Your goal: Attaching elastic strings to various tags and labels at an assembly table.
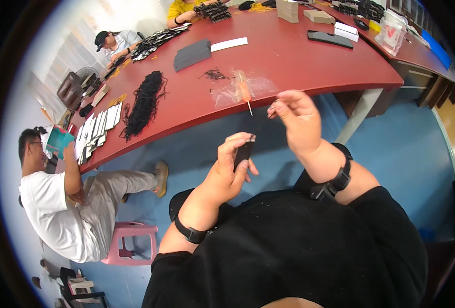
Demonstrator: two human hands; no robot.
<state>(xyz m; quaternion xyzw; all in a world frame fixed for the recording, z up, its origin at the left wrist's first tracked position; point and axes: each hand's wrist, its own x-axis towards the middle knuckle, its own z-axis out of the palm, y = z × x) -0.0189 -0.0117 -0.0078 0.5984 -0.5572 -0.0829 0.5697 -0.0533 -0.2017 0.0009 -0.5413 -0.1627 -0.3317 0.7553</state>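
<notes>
My left hand is closed on a small black flat card, held upright between thumb and fingers in front of the table's near edge. Higher and to the right, my right hand has its thumb and fingertips pinched together. Something thin and dark, perhaps black cord, shows at those fingertips, too small to make out fully. Just beyond my hands, an orange-handled tool with a thin metal shaft lies on clear plastic film, its tip jutting past the table edge.
On the red table lie a bundle of black cords, white strips, dark grey cards, a white strip and a phone. A person in white sits left on a pink stool; two others work across the table.
</notes>
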